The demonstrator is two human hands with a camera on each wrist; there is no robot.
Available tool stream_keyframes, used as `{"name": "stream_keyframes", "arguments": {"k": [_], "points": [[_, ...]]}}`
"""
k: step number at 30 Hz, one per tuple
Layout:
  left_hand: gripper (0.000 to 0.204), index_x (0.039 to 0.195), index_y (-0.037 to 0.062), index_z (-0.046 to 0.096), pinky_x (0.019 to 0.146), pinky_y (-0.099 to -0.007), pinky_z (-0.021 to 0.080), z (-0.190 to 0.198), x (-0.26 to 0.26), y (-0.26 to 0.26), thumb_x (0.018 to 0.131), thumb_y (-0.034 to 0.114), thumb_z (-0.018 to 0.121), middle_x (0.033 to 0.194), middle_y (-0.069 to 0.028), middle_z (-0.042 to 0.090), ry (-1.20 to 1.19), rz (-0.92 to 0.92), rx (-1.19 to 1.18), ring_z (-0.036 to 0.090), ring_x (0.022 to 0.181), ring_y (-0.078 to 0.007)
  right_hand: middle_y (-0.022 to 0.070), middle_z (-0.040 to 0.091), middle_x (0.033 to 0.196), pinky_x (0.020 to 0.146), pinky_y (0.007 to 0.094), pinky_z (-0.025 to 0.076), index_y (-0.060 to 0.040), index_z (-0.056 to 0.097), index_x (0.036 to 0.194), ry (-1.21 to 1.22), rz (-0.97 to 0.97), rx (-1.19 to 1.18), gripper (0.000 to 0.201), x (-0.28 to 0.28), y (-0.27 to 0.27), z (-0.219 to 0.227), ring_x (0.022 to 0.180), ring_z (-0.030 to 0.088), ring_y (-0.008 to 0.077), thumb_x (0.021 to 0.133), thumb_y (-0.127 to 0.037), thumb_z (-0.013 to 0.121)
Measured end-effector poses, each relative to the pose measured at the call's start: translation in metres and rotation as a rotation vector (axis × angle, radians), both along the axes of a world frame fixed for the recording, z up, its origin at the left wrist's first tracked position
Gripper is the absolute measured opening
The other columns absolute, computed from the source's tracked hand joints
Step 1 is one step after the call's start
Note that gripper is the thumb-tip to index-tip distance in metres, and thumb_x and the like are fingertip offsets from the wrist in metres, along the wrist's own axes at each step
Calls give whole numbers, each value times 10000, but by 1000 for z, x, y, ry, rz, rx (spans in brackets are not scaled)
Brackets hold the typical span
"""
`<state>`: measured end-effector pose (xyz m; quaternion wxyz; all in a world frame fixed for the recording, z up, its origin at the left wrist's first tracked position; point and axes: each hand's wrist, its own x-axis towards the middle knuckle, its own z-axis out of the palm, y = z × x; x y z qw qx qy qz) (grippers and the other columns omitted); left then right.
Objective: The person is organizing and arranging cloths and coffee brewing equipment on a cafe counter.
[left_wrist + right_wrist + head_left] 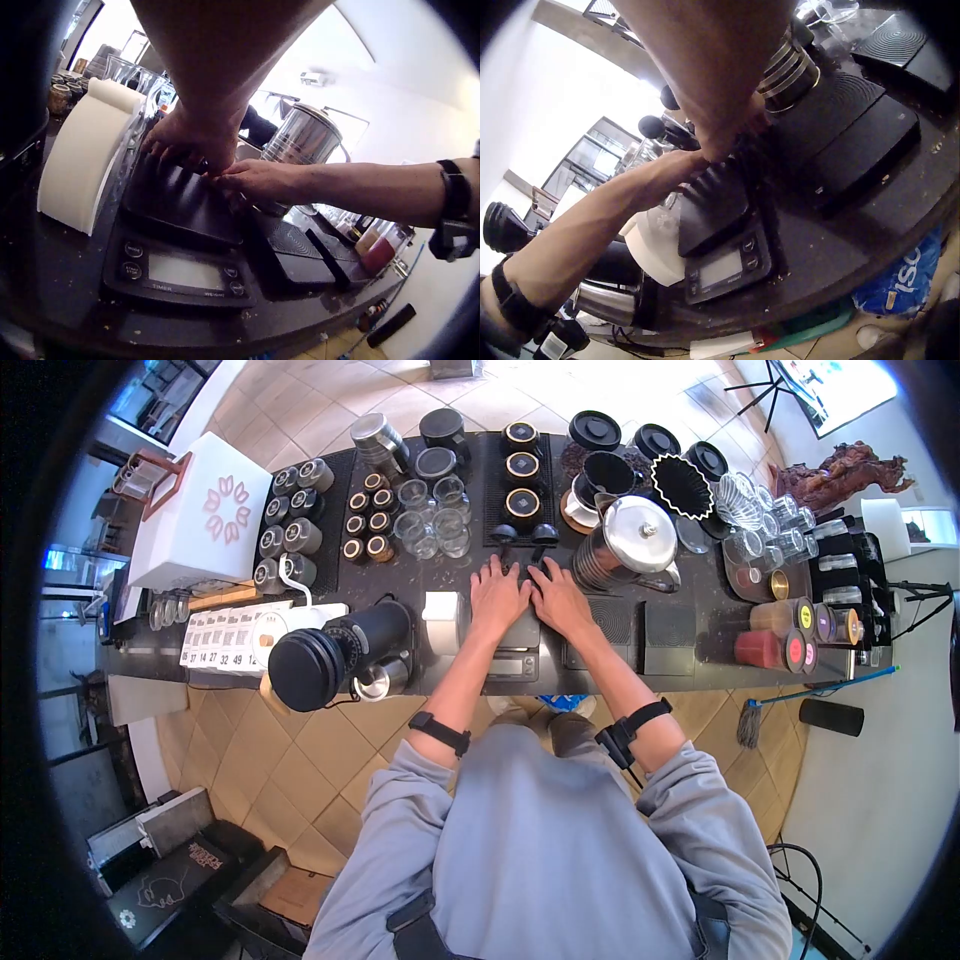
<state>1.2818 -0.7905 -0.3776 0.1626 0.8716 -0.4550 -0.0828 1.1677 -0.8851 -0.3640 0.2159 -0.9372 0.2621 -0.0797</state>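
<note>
Both hands are close together at the far end of a black digital scale (512,664). Fingers spread and pointing away, the left hand (499,600) rests over the scale's platform (180,206). Beside it the right hand (561,603) lies with its thumb side near the left hand; in the left wrist view the right hand (255,178) reaches the platform's far corner. Just past the fingertips are small black round-ended items (545,533). The right wrist view shows the left hand (664,172) next to the right hand (724,135), whose fingertips are hidden there.
A white filter holder (441,622) and black grinder (380,632) stand left of the scale. To the right are a steel-lidded French press (640,535) and flat black scales (668,625). Glasses (430,520), small jars, black cups (522,505) and drippers (605,475) fill the far side.
</note>
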Motion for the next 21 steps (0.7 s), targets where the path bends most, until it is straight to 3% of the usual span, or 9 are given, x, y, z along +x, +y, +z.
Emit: {"name": "stream_keyframes", "arguments": {"k": [8,10,21], "points": [[482,1256,58,630,986,-481,386,5,2,1,906,377,540,1359,-242,501,8,-14,11,504,1199,-379,216,519,1328,926,453,487,-68,609,1239,11,-4,-42,368,3,0,-1,1102,538,394,916,-236,553],[456,1209,26,644,946,-483,391,4,2,1,876,331,579,1265,-200,526,-44,-9,-53,518,1103,-355,190,506,1352,919,455,502,-80,605,1249,41,-11,-35,378,4,0,-2,1146,522,378,920,-257,551],[468,1257,45,621,983,-504,390,9,2,2,901,340,547,1309,-209,508,13,-7,-4,506,1158,-365,182,499,1363,930,451,497,-70,604,1254,64,-23,-31,390,4,2,2,1164,513,366,930,-277,545]]}}
